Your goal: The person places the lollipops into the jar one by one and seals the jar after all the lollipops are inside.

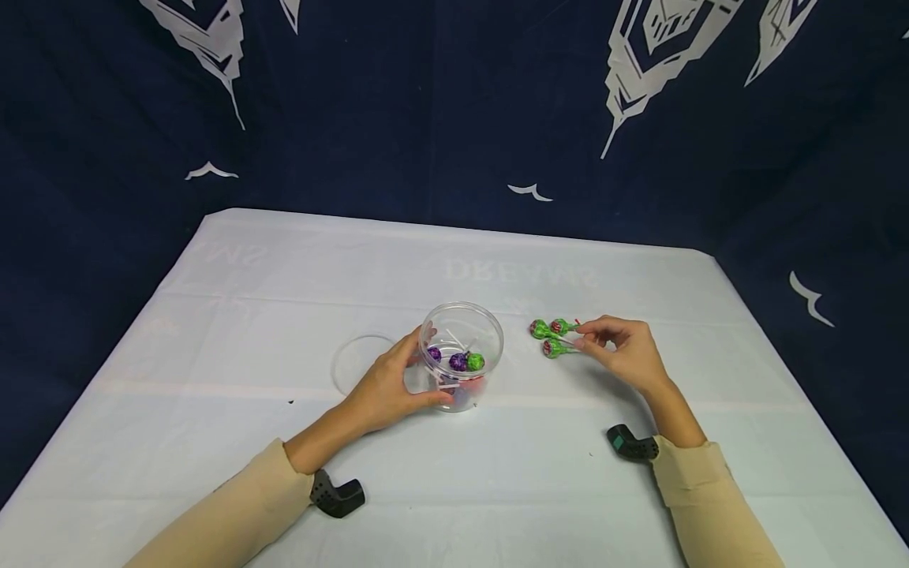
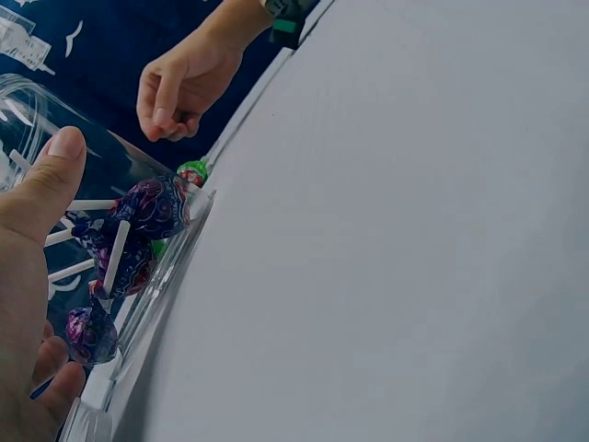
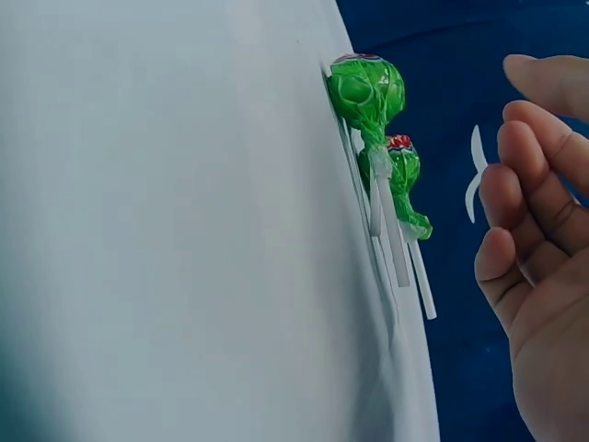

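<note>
1 jar (image 1: 490, 331) on surface (image 1: 461, 489); L hand (image 1: 385, 390) fingers curled round it. 3 green pops (image 1: 540, 329) R of jar; R hand (image 1: 623, 353) fingers parted, nr sticks (image 3: 390, 230). Rec.: steady jar, pinch 1 stick.

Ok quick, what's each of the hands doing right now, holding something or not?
Left hand: holding the clear jar.
Right hand: open, fingers loosely curled near the green lollipops, holding nothing.

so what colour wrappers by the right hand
Wrappers: mostly green, clearest in the right wrist view.
</note>
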### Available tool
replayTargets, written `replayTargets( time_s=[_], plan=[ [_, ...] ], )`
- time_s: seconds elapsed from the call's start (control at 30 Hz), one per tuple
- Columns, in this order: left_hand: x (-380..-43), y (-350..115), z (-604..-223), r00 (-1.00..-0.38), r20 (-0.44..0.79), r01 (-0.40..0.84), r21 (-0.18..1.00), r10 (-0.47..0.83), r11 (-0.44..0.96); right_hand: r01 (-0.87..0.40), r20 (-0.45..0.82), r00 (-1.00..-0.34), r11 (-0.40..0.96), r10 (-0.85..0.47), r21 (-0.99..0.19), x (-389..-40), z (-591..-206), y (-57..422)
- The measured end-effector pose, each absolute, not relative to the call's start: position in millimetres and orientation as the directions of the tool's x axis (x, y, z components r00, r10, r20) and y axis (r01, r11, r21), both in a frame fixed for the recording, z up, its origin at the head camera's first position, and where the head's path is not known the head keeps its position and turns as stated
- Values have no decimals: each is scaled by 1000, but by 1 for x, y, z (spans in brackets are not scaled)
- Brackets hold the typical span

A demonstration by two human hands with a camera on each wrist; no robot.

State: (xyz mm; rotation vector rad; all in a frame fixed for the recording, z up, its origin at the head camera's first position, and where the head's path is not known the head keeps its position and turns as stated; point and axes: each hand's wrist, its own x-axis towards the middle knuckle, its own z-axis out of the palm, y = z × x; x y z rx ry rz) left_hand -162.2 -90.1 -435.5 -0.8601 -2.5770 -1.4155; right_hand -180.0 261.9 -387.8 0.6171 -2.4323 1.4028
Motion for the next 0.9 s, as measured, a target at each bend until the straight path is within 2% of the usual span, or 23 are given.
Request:
replayTargets(
  time_s=[0.2,0.47,0.73,0.9],
  plan=[
    [-162,-91,-435,-840,329,509,753,433,416,-450,405,-892,450,-199,-771,-181,-388,265],
    [-163,-92,-435,-841,324,506,755,434,418,-334,291,-942,543,-166,-771,-183,-394,275],
    [-163,-92,-436,-839,332,513,747,432,423,-321,260,-947,530,-188,-785,-196,-421,295],
    [-163,-91,-436,-838,327,510,752,436,417,-293,220,-956,583,-195,-757,-198,-431,302]
  ],
)
